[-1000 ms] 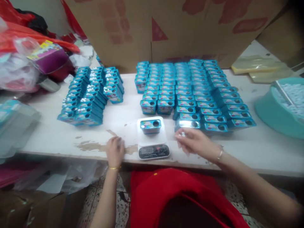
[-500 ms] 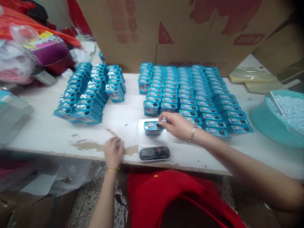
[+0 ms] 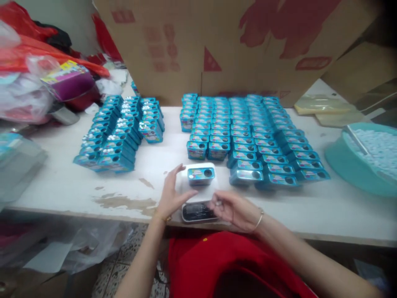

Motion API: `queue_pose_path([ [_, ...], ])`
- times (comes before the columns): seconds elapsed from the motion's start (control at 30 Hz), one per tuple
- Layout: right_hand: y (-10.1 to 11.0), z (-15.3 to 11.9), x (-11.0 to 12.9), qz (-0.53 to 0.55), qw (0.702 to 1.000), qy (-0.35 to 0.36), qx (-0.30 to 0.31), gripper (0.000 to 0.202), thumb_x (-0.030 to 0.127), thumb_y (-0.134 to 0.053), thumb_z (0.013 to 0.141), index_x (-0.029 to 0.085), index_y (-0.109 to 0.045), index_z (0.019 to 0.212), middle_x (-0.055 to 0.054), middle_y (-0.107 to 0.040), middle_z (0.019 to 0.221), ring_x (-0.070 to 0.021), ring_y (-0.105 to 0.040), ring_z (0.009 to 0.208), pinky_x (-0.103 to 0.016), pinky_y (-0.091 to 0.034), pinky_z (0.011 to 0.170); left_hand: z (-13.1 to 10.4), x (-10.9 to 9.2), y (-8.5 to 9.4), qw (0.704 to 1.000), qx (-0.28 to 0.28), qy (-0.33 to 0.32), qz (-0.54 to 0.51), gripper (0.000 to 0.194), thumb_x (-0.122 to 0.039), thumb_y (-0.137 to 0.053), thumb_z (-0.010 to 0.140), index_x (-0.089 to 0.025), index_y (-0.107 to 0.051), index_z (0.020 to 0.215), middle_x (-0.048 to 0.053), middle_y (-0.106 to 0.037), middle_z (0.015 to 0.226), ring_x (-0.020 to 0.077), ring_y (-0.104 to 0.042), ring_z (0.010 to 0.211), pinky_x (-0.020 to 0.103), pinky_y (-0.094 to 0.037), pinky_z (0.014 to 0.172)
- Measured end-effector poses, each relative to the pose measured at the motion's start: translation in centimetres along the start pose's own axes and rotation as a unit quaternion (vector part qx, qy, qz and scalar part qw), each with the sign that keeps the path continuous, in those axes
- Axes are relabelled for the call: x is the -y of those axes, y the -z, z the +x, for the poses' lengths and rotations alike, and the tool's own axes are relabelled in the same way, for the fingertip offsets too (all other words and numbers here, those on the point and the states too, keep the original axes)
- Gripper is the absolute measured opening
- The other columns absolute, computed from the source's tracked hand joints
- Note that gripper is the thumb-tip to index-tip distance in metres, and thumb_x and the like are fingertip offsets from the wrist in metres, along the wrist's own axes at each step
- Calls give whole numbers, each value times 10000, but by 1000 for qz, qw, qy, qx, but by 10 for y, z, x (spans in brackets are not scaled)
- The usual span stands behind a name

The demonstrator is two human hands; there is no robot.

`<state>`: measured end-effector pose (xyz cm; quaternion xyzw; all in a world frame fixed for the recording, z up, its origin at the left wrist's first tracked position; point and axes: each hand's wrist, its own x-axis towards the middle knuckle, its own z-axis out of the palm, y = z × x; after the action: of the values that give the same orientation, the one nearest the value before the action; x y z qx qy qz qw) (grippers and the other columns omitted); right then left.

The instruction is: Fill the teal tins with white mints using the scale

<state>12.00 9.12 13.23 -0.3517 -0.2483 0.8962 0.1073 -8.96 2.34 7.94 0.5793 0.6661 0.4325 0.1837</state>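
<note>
We observe one blue box (image 3: 201, 178) standing upright on the white platform of a kitchen scale (image 3: 204, 195), set near the front edge of the table (image 3: 279, 212); its top shows a dark round opening at the right end. Our left hand (image 3: 173, 190) is unclenched and holds nothing, thumb and fingers spread at the left of the box. Our right hand (image 3: 235, 210), palm partly turned up beside the scale's dark panel, pinches small white pieces (image 3: 218, 203); blur keeps us from counting them. Left rows (image 3: 108, 138): similar boxes, many with white pieces on top. Right rows (image 3: 242, 138): a larger block of boxes. Far right: a turquoise basin (image 3: 344, 167) of white pieces.
</note>
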Motion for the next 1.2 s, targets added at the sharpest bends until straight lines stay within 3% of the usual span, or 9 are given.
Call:
queue_pose_path([
  [0.1,5,12,-16,102,993,-31,-43,232,264,-449,892,98,-574,788,-62,-603,666,-79,-549,506,-146,-380,403,19,-4,-12,999,30,-22,10,557,-379,-641,762,-205,-452,1256,104,-561,1204,244,-524,1103,390,-413,921],
  [0.17,3,17,-16,156,985,-14,-70,257,238,-392,910,88,-581,821,-65,-596,645,-86,-549,500,-151,-389,408,25,-14,-10,993,50,-83,75,384,-315,-571,810,-210,-516,1176,83,-602,1116,227,-545,1018,382,-411,877],
  [0.3,-4,23,-6,233,967,35,-96,235,223,-378,901,113,-559,800,-37,-558,576,-103,-521,457,-171,-357,375,29,-48,6,923,66,-259,277,306,-190,-518,824,-245,-568,1121,64,-630,1062,220,-533,920,393,-351,821],
  [0.37,-6,26,-3,250,963,35,-97,229,217,-373,897,121,-544,779,-9,-515,532,-96,-487,420,-165,-312,347,28,-59,12,890,51,-319,321,291,-161,-510,828,-244,-579,1098,61,-643,1050,213,-539,901,381,-337,796],
  [0.63,-11,31,-5,267,959,24,-90,207,190,-368,882,113,-529,778,0,-491,512,-80,-435,386,-149,-248,320,16,-49,14,862,-13,-368,349,276,-138,-572,802,-264,-587,1047,46,-666,1033,202,-580,949,352,-346,802],
  [0.77,-9,33,-3,264,959,31,-97,201,183,-377,889,99,-542,810,-8,-511,522,-87,-463,404,-156,-277,330,15,-41,11,877,-17,-350,329,319,-115,-580,776,-247,-559,1066,62,-656,1021,212,-572,947,352,-381,789],
  [0.93,-4,33,-2,252,961,47,-107,193,146,-375,887,92,-541,804,-12,-525,540,-79,-466,399,-160,-294,339,14,-25,0,936,6,-273,223,386,-114,-561,763,-246,-510,1122,81,-613,1054,212,-555,933,364,-436,794],
  [1.07,5,26,-3,231,965,57,-113,156,119,-427,854,98,-557,770,-10,-536,541,-71,-478,405,-149,-314,336,14,-17,-9,980,8,-167,105,373,-136,-565,759,-221,-510,1118,63,-590,1026,195,-549,939,340,-459,807],
  [1.2,20,13,-3,213,970,59,-105,155,121,-446,853,86,-595,835,-42,-604,612,-84,-564,474,-141,-401,380,21,-12,-17,997,34,-60,39,305,-207,-553,782,-186,-525,1085,50,-593,1012,181,-559,911,316,-464,812],
])
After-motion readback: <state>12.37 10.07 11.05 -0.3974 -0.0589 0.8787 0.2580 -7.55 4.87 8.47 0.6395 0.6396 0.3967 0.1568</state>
